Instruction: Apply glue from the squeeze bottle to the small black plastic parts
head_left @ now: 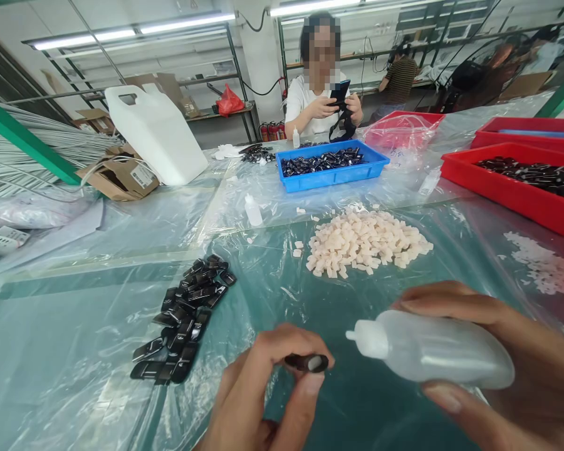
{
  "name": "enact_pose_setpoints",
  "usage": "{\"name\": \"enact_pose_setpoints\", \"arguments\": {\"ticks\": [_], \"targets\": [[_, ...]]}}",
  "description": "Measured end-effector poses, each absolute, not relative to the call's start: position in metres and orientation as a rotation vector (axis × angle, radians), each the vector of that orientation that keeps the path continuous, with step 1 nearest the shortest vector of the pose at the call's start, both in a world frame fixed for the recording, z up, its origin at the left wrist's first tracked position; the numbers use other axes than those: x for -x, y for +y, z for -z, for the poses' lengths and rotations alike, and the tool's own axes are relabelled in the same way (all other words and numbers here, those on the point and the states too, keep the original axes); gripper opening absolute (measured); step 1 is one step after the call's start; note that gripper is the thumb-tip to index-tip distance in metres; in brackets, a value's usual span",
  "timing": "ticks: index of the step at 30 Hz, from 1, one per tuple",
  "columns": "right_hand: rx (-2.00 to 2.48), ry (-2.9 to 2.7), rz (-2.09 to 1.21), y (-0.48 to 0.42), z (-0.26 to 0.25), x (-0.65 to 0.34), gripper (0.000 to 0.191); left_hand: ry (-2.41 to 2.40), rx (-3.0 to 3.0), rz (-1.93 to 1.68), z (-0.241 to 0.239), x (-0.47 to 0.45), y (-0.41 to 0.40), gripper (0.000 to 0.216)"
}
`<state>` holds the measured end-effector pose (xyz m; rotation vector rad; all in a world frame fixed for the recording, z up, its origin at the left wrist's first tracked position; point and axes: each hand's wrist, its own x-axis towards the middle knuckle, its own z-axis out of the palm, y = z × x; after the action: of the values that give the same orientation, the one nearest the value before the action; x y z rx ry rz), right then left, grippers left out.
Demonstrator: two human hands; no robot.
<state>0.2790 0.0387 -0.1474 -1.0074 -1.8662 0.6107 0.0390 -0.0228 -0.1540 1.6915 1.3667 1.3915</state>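
Observation:
Between thumb and forefinger my left hand pinches a small black plastic piece, its end with a pale oval opening or insert turned toward me. My right hand is wrapped round a translucent squeeze bottle, which lies sideways with its white nozzle pointing left. The nozzle tip is a short way right of the black piece and does not touch it. Left of my left hand lies a pile of glossy black pieces. Beyond both hands is a heap of small cream-coloured pieces.
A blue tray of black pieces stands farther back, with a red tray at right. A small white bottle stands mid-table. A white jug is at back left. Across the table a person holds a phone.

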Motion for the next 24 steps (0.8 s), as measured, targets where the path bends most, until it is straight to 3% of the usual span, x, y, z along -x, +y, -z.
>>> {"name": "enact_pose_setpoints", "arguments": {"ticks": [7,19,24], "targets": [[1.004,-1.790,-0.723,0.050,0.130,-0.272,0.025,1.376,-1.542,-1.184,0.146,-0.041,-0.017,0.038],[0.877,-1.946,-0.525,0.046,0.132,-0.270,0.026,1.204,-1.419,-1.334,0.156,-0.030,-0.004,0.013],[0.826,-2.036,-0.554,0.039,0.139,-0.273,0.040,1.186,-1.263,-1.369,0.150,-0.038,-0.006,0.005]]}}
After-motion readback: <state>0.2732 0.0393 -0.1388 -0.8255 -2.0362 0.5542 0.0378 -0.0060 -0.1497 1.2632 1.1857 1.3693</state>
